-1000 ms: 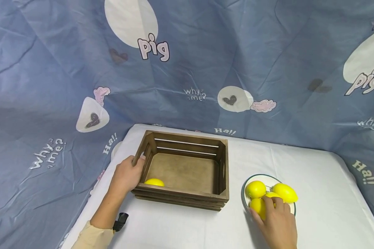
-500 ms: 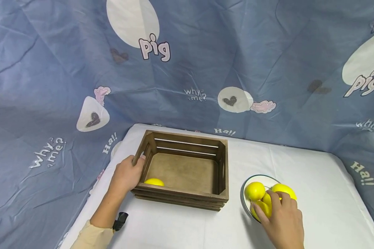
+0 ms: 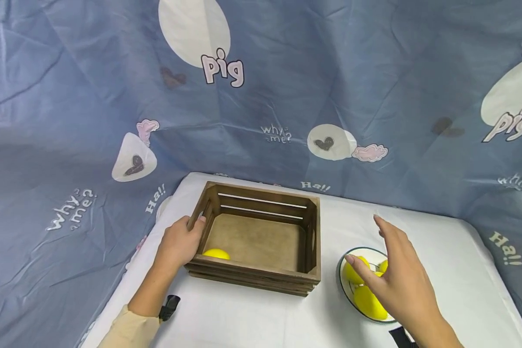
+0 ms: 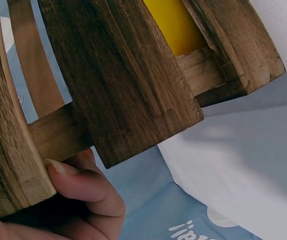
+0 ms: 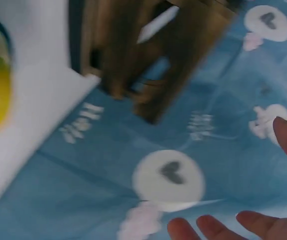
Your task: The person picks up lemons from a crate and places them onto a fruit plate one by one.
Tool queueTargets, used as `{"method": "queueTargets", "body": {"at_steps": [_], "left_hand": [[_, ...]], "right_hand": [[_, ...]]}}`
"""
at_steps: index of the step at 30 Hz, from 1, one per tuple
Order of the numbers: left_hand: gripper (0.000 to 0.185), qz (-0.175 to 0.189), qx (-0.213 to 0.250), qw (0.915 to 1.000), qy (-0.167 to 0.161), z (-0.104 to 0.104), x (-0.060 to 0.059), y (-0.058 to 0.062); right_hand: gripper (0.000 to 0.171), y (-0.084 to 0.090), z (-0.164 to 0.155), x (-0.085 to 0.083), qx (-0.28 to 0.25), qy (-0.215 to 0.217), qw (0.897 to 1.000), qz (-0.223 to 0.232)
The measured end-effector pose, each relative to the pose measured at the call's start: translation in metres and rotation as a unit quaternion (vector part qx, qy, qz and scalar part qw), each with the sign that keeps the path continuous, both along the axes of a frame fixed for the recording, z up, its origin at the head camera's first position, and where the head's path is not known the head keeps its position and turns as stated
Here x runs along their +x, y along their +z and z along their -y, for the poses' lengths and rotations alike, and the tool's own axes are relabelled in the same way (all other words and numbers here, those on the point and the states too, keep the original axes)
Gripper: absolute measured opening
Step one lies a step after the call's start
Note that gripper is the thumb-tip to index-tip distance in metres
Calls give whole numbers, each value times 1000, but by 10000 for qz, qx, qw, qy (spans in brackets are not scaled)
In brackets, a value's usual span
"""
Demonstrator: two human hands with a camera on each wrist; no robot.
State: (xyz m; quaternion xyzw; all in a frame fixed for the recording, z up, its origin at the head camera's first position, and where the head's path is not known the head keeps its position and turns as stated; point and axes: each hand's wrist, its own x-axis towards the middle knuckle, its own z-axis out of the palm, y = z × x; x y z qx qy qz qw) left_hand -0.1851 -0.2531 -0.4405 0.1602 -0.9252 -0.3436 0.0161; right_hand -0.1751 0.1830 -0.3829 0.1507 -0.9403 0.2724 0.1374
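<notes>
My left hand [image 3: 180, 244] grips the left end of a brown slatted wooden crate [image 3: 256, 271]; in the left wrist view its fingers [image 4: 91, 192] curl at the crate's edge. Inside the crate's near left corner lies a yellow lemon [image 3: 216, 253], which also shows between the slats in the left wrist view. At the right, a white plate with a dark green rim [image 3: 344, 291] bears several lemons [image 3: 369, 303]. Raised over this plate, my right hand [image 3: 404, 278] has its thumb and fingers spread apart with nothing between them. It hides part of the plate and some lemons.
A white cloth [image 3: 239, 316] covers the table under crate and plate. Behind and to the left hangs a blue printed sheet [image 3: 252, 96], close to the crate's far side. A black band [image 3: 169, 308] sits at my left wrist.
My right hand has come off the lemons, lifted and opened out. The lemons on the plate have shifted a little. My left hand and the crate stay in place.
</notes>
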Motion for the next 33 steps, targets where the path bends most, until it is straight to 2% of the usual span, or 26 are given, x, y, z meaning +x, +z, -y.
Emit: {"method": "queueTargets", "body": {"at_steps": [5,9,13,15,19,23,27,33], "left_hand": [[46,-13,40,10000,24,1,-1,-2],[46,-30,63,10000,46,2,-2,-3],[46,-35,64,10000,63,1,-2,-4],[45,-29,53,10000,72,2,-2,-4],[44,-50,9,10000,66,2,-1,-2],[45,-22,-24,10000,35,2,0,0],[45,-4,-63,10000,57,2,0,0],[46,11,-54,9999,84,2,1,-1]], "right_hand": [[103,36,23,-16,28,847,9956,-392],[106,58,48,-30,258,1509,9868,-524],[104,70,75,-46,551,2213,9723,-509],[97,73,90,-57,731,2667,9602,-398],[78,71,118,-81,1135,3479,9306,60],[67,60,149,-99,1543,4014,9010,566],[68,45,183,-108,2199,4184,8743,1105],[75,21,230,-110,3164,4079,8402,1661]]}}
